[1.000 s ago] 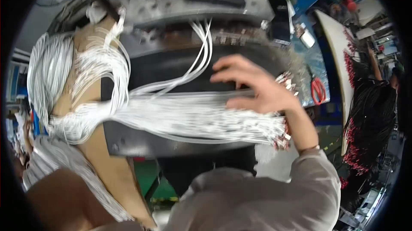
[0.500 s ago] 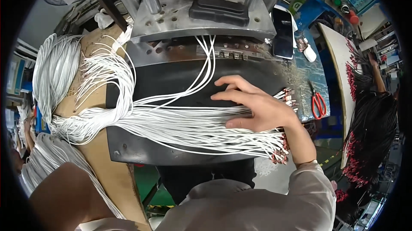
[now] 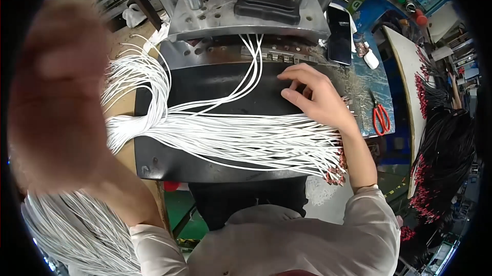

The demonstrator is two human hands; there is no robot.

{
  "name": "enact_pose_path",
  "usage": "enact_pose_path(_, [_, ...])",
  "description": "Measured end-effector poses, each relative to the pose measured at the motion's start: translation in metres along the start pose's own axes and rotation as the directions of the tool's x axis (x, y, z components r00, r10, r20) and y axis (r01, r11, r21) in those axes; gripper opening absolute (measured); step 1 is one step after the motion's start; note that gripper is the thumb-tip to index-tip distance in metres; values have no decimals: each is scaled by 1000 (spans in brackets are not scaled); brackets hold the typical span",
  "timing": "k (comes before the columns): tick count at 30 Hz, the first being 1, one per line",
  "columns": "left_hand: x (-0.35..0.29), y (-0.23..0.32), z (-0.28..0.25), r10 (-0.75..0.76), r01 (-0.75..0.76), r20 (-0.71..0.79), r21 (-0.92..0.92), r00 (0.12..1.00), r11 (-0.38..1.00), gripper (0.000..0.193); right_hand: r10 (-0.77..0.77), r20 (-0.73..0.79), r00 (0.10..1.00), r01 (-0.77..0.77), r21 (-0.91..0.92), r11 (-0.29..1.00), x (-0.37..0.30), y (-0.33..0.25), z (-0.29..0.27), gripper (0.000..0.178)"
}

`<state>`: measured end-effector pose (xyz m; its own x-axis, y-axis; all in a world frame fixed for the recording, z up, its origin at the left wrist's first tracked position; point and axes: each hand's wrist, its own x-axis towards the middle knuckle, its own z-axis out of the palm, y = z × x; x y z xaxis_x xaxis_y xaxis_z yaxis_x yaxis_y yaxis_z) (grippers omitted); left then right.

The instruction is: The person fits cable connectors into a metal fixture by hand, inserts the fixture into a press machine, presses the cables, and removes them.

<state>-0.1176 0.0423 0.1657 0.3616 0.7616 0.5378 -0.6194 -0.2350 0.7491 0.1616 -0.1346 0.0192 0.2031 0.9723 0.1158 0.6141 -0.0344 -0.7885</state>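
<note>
My right hand (image 3: 322, 96) hovers over the right end of a bundle of white cables (image 3: 241, 137), fingers loosely curled, thumb apart, nothing held. The bundle lies across a black work surface (image 3: 205, 84), with reddish-brown terminals at its right end. Toward the left its strands curve up into a loop. A few white cables (image 3: 251, 68) run separately up into the metal press (image 3: 215, 27). Close to the camera on the left, my left hand (image 3: 61, 107) is a large blur, so its fingers cannot be read. It covers part of the left side of the bench.
Red-handled pliers (image 3: 380, 118) and a black phone (image 3: 339, 37) lie at the right. A black block (image 3: 267, 8) sits on the press. Grey cables (image 3: 82, 235) fill the lower left. Farther right, black cables (image 3: 446, 142) with red ends hang beside a pale board.
My left hand has risen from the lower left into the near left, hiding the coiled cables there. My right hand has shifted right and up, its fingers more curled. The view has moved slightly.
</note>
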Motion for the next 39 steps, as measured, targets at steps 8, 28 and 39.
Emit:
enact_pose_path(8, [-46,-165,-15,-531,-489,604,795,594,359,28,48,-81,996,-50,-19,999,3,17,5,21])
enact_pose_path(28, [-74,-145,-34,-292,-63,328,754,899,654,13,398,459,794,-227,-384,895,4,-73,-52,47])
enact_pose_path(39, [-74,-151,-42,-126,-17,162,675,979,738,11,258,515,817,-156,-232,960,25,-81,-41,40])
